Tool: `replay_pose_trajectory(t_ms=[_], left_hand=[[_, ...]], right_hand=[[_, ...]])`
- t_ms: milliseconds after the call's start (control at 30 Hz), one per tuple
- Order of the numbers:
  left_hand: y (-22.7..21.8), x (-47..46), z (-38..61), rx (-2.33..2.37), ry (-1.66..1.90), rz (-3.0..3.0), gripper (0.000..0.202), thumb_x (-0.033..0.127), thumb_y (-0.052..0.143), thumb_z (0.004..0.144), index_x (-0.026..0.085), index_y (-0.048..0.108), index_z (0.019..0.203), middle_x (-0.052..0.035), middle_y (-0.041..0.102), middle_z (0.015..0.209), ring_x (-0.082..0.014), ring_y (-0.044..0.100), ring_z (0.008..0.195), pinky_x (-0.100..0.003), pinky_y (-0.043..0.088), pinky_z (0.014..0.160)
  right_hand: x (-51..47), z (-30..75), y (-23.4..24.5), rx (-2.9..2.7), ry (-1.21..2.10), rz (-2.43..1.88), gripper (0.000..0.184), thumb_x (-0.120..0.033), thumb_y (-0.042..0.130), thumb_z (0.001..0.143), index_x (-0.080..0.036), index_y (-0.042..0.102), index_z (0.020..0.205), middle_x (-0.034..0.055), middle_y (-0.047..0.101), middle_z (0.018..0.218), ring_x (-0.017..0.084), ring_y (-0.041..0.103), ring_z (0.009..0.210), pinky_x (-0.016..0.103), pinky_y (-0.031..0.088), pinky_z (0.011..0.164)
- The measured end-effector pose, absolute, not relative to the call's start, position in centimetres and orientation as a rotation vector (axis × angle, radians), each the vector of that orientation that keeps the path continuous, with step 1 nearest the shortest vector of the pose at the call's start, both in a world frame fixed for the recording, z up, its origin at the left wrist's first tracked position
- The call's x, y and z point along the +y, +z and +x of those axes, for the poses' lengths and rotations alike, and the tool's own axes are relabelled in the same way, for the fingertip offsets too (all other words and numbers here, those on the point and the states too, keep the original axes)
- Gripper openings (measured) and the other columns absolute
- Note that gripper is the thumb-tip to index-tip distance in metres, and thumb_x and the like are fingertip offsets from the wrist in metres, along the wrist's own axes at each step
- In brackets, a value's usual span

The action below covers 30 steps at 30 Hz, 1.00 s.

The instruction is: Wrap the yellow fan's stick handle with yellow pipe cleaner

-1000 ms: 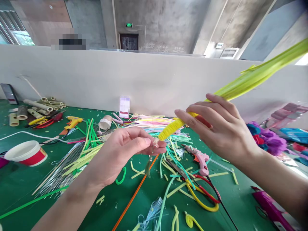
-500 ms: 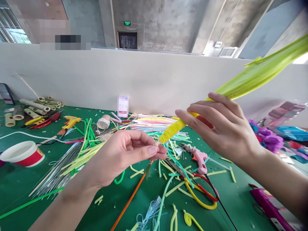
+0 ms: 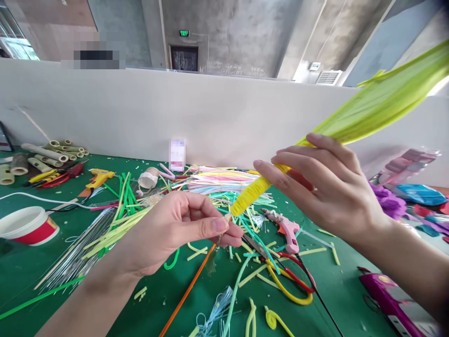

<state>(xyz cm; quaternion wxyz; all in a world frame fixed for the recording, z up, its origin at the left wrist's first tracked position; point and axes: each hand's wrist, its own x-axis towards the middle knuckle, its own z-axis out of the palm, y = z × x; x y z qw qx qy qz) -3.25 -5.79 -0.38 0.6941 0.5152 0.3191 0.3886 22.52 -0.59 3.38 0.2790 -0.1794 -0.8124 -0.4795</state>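
My left hand (image 3: 189,231) pinches the pale tip of a yellow wrapped handle (image 3: 249,195) between thumb and fingers. A thin cord with a small greenish tassel (image 3: 211,263) hangs below those fingertips. My right hand (image 3: 326,187) has its fingers closed round the upper part of the same handle, whose wrapping looks ribbed. Beyond that hand, a long yellow-green leaf-like panel (image 3: 389,105) of thin, see-through material rises to the upper right and runs out of view. Its far end is hidden. An orange stick (image 3: 187,292) lies on the table below my left hand.
On the green table (image 3: 115,306) lie scissors (image 3: 291,285), a pink glue gun (image 3: 288,231), a yellow glue gun (image 3: 100,178), coloured pipe cleaners (image 3: 224,180) and metal wires (image 3: 77,252). A paper cup (image 3: 30,225) stands left. A white partition (image 3: 105,112) runs behind.
The yellow-green panel has turned a little and shows a broader face. Both hands keep their hold, the left fingers slightly lower on the tip. The whole view has shifted slightly.
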Motion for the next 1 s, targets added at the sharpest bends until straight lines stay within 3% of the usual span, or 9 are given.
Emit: replay_pose_trajectory(t_ms=[300, 567, 667, 767, 900, 1000], left_hand=[[-0.6, -5.6, -3.3, 0.716, 0.913, 1.113, 0.017, 0.024, 0.076, 0.085, 0.017, 0.066, 0.073, -0.003, 0.082, 0.088, -0.0146, 0.078, 0.086, -0.019, 0.059, 0.081], [-0.4, -5.8, -3.3, 0.743, 0.939, 1.106, 0.016, 0.021, 0.079, 0.082, 0.017, 0.066, 0.073, -0.005, 0.081, 0.089, -0.0172, 0.077, 0.089, -0.023, 0.059, 0.085], [-0.4, -5.9, -3.5, 0.757, 0.945, 1.138, 0.016, 0.023, 0.083, 0.077, 0.017, 0.07, 0.083, -0.0062, 0.081, 0.091, -0.0212, 0.076, 0.097, -0.027, 0.059, 0.089], [-0.3, -6.1, -3.7, 0.795, 0.956, 1.184, 0.027, 0.026, 0.085, 0.075, 0.019, 0.071, 0.098, -0.007, 0.079, 0.098, -0.0243, 0.074, 0.102, -0.029, 0.06, 0.087], [0.0, -6.2, -4.2, 0.808, 1.031, 1.308, 0.029, 0.035, 0.077, 0.083, 0.024, 0.071, 0.109, -0.0063, 0.072, 0.119, -0.0231, 0.07, 0.108, -0.029, 0.058, 0.091], [0.2, -5.9, -4.7, 0.926, 1.187, 1.425, 0.021, 0.039, 0.067, 0.091, 0.024, 0.071, 0.104, -0.0043, 0.071, 0.111, -0.0175, 0.068, 0.097, -0.025, 0.058, 0.085]], right_hand=[[-0.4, 22.6, 3.5, -2.178, -1.24, -0.473, 0.03, -0.009, 0.057, 0.095, -0.023, 0.066, 0.119, 0.0031, 0.073, 0.094, 0.019, 0.07, 0.091, 0.039, 0.051, 0.098], [-0.7, 22.5, 3.7, -2.17, -1.259, -0.498, 0.036, -0.007, 0.057, 0.094, -0.026, 0.062, 0.124, 0.0024, 0.073, 0.097, 0.02, 0.071, 0.091, 0.043, 0.053, 0.1], [-0.6, 22.6, 3.7, -2.165, -1.306, -0.463, 0.034, -0.007, 0.057, 0.094, -0.022, 0.062, 0.124, 0.004, 0.073, 0.097, 0.019, 0.07, 0.091, 0.043, 0.052, 0.102], [-0.6, 22.7, 3.6, -2.176, -1.276, -0.53, 0.034, -0.009, 0.057, 0.095, -0.025, 0.061, 0.125, 0.0029, 0.072, 0.099, 0.019, 0.069, 0.092, 0.042, 0.051, 0.102], [-0.6, 22.9, 3.6, -2.181, -1.229, -0.617, 0.035, -0.013, 0.054, 0.097, -0.029, 0.06, 0.128, 0.002, 0.072, 0.099, 0.02, 0.069, 0.089, 0.045, 0.051, 0.101], [-0.6, 23.1, 3.6, -2.168, -1.223, -0.622, 0.034, -0.014, 0.054, 0.097, -0.029, 0.06, 0.128, 0.0019, 0.072, 0.098, 0.021, 0.069, 0.09, 0.044, 0.051, 0.102]])
